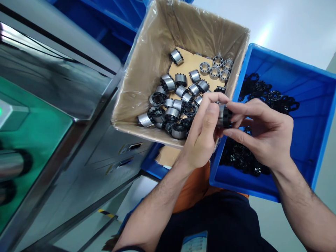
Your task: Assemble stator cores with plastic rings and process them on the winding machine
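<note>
Both hands meet over the right edge of the lined cardboard box. My left hand is closed round a metal cylinder with a black toothed end. From the right, the thumb and fingers of my right hand pinch the black end of that same part. Many similar metal and black cylinders lie in the box, some on a cardboard sheet. Several open metal rings stand near its right wall.
Black ring pieces fill parts of a blue bin at the right. A metal machine cabinet and a green surface occupy the left. Another blue container is behind the box.
</note>
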`<state>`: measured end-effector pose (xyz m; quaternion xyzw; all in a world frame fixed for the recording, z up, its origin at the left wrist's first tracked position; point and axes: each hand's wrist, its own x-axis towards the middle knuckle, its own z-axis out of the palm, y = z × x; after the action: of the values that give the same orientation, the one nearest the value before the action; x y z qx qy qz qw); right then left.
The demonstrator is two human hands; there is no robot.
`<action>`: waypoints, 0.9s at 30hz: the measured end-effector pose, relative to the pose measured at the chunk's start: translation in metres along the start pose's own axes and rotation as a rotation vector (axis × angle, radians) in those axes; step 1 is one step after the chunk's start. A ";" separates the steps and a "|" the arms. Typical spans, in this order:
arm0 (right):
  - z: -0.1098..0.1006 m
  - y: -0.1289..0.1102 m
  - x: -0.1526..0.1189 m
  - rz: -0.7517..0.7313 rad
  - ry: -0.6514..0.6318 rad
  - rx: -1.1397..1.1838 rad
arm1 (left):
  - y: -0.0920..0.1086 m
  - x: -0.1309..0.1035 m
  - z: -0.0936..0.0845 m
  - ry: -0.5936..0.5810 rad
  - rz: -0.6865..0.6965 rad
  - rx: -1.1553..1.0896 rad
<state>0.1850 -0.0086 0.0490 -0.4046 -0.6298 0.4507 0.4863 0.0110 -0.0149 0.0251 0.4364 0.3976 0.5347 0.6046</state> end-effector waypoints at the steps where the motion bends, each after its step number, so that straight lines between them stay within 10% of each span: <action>1: 0.000 0.000 0.000 -0.008 0.015 -0.008 | -0.001 0.000 0.000 -0.013 -0.010 -0.014; 27: 0.003 0.005 0.000 0.047 0.074 0.029 | -0.012 -0.001 -0.007 -0.058 -0.054 -0.097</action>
<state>0.1827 -0.0076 0.0439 -0.4286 -0.5950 0.4559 0.5044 0.0078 -0.0160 0.0120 0.4111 0.3651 0.5241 0.6505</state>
